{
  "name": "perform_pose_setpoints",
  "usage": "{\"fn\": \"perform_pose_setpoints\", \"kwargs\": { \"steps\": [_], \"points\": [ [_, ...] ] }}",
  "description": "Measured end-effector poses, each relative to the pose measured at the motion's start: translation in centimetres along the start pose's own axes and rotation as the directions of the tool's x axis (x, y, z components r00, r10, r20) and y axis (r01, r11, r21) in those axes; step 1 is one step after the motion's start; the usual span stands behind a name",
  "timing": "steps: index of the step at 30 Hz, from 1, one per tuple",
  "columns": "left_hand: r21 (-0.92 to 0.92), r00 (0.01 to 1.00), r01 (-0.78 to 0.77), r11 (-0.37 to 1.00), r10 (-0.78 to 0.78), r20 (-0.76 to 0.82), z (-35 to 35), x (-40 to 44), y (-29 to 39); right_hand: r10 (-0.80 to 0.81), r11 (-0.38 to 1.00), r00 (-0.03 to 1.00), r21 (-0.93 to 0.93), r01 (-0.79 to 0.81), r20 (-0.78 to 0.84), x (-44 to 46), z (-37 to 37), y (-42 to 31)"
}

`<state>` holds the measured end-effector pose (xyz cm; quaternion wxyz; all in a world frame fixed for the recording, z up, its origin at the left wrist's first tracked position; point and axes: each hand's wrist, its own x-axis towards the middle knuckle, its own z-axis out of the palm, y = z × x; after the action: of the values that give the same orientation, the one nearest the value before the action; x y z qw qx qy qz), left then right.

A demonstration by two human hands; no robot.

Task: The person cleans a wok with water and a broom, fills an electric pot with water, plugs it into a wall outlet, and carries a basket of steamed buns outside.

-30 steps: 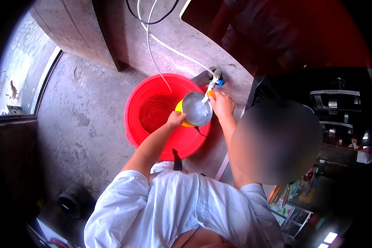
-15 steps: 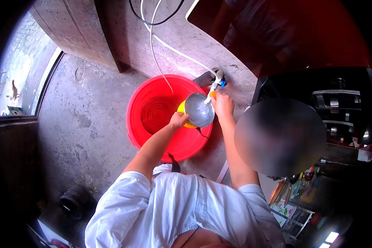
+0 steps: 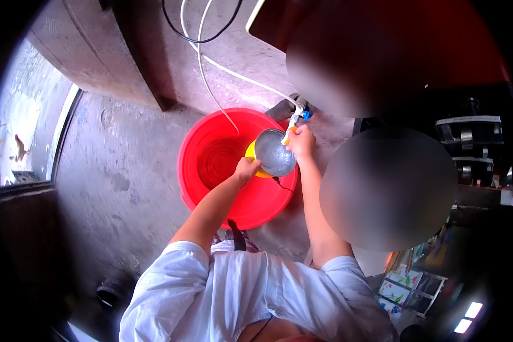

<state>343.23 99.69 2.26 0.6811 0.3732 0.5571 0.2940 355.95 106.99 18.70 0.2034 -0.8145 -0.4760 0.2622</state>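
Note:
A yellow pot point(image 3: 275, 154) with a shiny metal inside is tilted under a white water tap point(image 3: 291, 126), over the right side of a red plastic tub point(image 3: 191, 196). What looks like water shows in the pot. My left hand point(image 3: 247, 170) is closed on the pot's left rim, thumb toward the inside. At the tap's lower end, my right hand point(image 3: 302, 142) is closed around an orange part beside the spout. A thin dark cord point(image 3: 281, 185) hangs below the pot. Liquid lies in the tub's left side.
White hoses point(image 3: 233, 71) run along the wall to the tap, one ending over the tub. A dark red panel point(image 3: 439, 45) juts in at upper right. Near the lower left stands a black container point(image 3: 109, 294). A doorway point(image 3: 31, 114) opens at left.
My right hand has shifted slightly down and left at the tap, its fingers closer to the spout. The pot stays almost in place. The view has tilted a little.

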Motion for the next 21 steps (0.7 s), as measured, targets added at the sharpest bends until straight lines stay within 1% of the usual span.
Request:
{"fn": "perform_pose_setpoints", "kwargs": {
  "steps": [1,2,3,4,5,6,7,8,9,11,12,13,14,15,16,17,18,19,20,21],
  "points": [
    [0.024,1.0,0.004,1.0,-0.004,0.025,-0.1,-0.1,-0.1,-0.015,0.989,0.999,0.149,0.009,0.038,0.3,-0.2,0.6],
    [0.041,0.999,0.002,0.999,-0.004,0.04,-0.3,-0.3,-0.2,0.092,0.915,0.985,0.378,-0.141,0.146,0.1,-0.8,1.4],
    [0.031,0.999,0.005,0.999,-0.007,0.048,-0.4,-0.5,-0.2,0.137,0.819,0.969,0.527,-0.229,0.208,-0.5,-1.6,2.6],
    [0.02,0.998,0.008,1.0,-0.009,0.057,-0.4,-0.7,-0.2,0.163,0.692,0.948,0.654,-0.308,0.273,-2.2,-2.8,3.2],
    [0.036,0.997,-0.001,0.999,-0.002,0.074,-0.3,-1.1,-0.1,0.203,0.6,0.928,0.709,-0.371,0.313,-3.6,-3.5,4.7],
    [-0.034,0.997,-0.003,0.999,0.005,0.075,-0.2,-1.7,-0.2,0.219,0.507,0.907,0.753,-0.42,0.359,-5.0,-3.9,6.9],
    [-0.103,0.997,-0.003,0.995,0.01,0.072,-0.2,-2.3,-0.3,0.223,0.448,0.9,0.781,-0.436,0.375,-7.1,-4.4,8.4],
    [-0.085,0.997,-0.005,0.996,0.012,0.082,-0.4,-3.1,-0.5,0.225,0.44,0.898,0.783,-0.439,0.377,-9.4,-4.6,9.9],
    [-0.092,0.997,0.0,0.996,0.008,0.081,-0.5,-4.1,-0.7,0.248,0.387,0.885,0.797,-0.463,0.394,-11.7,-4.7,11.4],
    [-0.076,0.996,0.013,0.997,-0.005,0.093,-0.6,-6.5,-1.1,0.301,0.327,0.842,0.78,-0.533,0.448,-16.5,-4.1,15.1],
    [-0.146,0.995,-0.007,0.989,0.022,0.101,-0.5,-7.9,-1.2,0.329,0.291,0.81,0.764,-0.575,0.485,-18.6,-3.9,16.7],
    [-0.215,0.993,-0.022,0.976,0.046,0.107,-0.3,-9.1,-1.6,0.34,0.268,0.805,0.77,-0.579,0.487,-20.4,-3.8,17.8],
    [-0.123,0.984,0.024,0.992,-0.002,0.176,-0.8,-9.7,-2.6,0.353,0.322,0.783,0.719,-0.615,0.512,-22.7,-3.6,19.1],
    [-0.117,0.98,0.019,0.993,0.005,0.197,-0.8,-11.0,-3.8,0.366,0.371,0.761,0.666,-0.647,0.536,-25.1,-3.4,20.3],
    [-0.114,0.976,0.001,0.993,0.024,0.217,-0.5,-13.2,-2.8,0.37,0.347,0.758,0.677,-0.649,0.537,-26.9,-3.2,21.8],
    [-0.125,0.97,-0.029,0.992,0.058,0.237,-0.2,-15.2,-2.8,0.347,0.44,0.764,0.625,-0.644,0.543,-28.7,-3.0,23.6],
    [-0.105,0.967,-0.028,0.994,0.054,0.25,0.0,-17.0,-3.1,0.324,0.529,0.77,0.569,-0.629,0.55,-30.5,-2.8,25.2],
    [-0.022,0.959,-0.054,0.998,0.058,0.279,0.3,-18.7,-3.4,0.33,0.568,0.783,0.551,-0.611,0.528,-32.4,-2.8,26.6],
    [0.06,0.95,-0.081,0.995,0.059,0.307,0.6,-20.5,-4.0,0.331,0.551,0.786,0.569,-0.61,0.523,-34.4,-2.8,28.4],
    [0.1,0.944,-0.087,0.991,0.05,0.326,0.9,-22.3,-4.6,0.322,0.552,0.8,0.586,-0.594,0.507,-36.4,-2.7,30.1]
  ]
}}
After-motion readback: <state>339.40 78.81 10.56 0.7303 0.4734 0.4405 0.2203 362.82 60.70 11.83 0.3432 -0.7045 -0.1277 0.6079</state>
